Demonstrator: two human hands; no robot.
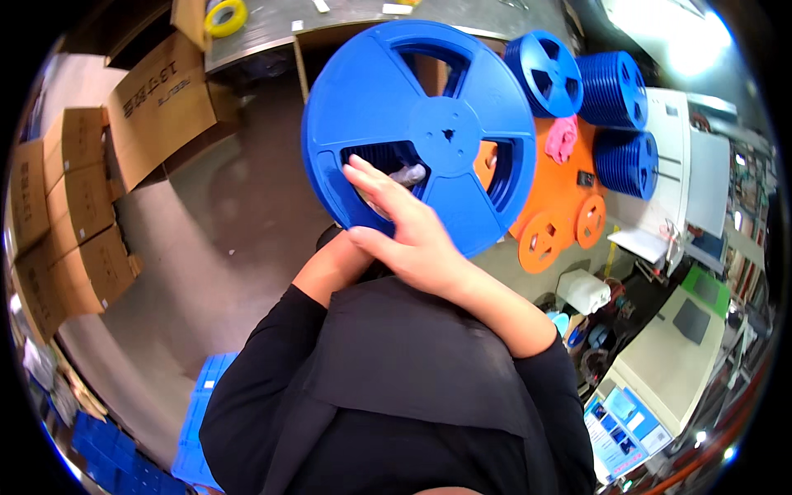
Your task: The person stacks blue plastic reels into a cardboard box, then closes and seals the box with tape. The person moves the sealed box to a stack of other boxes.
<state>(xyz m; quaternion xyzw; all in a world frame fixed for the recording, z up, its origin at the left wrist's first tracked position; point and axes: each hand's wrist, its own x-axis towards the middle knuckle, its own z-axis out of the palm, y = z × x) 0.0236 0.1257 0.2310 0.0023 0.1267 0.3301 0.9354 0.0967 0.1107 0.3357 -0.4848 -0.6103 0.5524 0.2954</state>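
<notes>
A stack of large blue plastic reels (375, 95) is held up in front of my body, its top disc facing me with cut-out windows around a small hub hole. My right hand (404, 227) lies against the reel's near-left edge, fingers stretched out beside a window and thumb apart. From the left, my left forearm (334, 268) runs in beneath the reels. The left hand itself is hidden under them, so its grip does not show. Through the near-left window a small whitish thing (408, 175) is visible; its kind is unclear.
Blue reel stacks (615, 89) stand at the right on an orange surface (549, 194), with loose orange discs (540, 241) and a pink bundle (561, 139). A metal-topped bench (280, 33) lies ahead. Cardboard boxes (161, 111) and a blue crate (194, 421) are on the left.
</notes>
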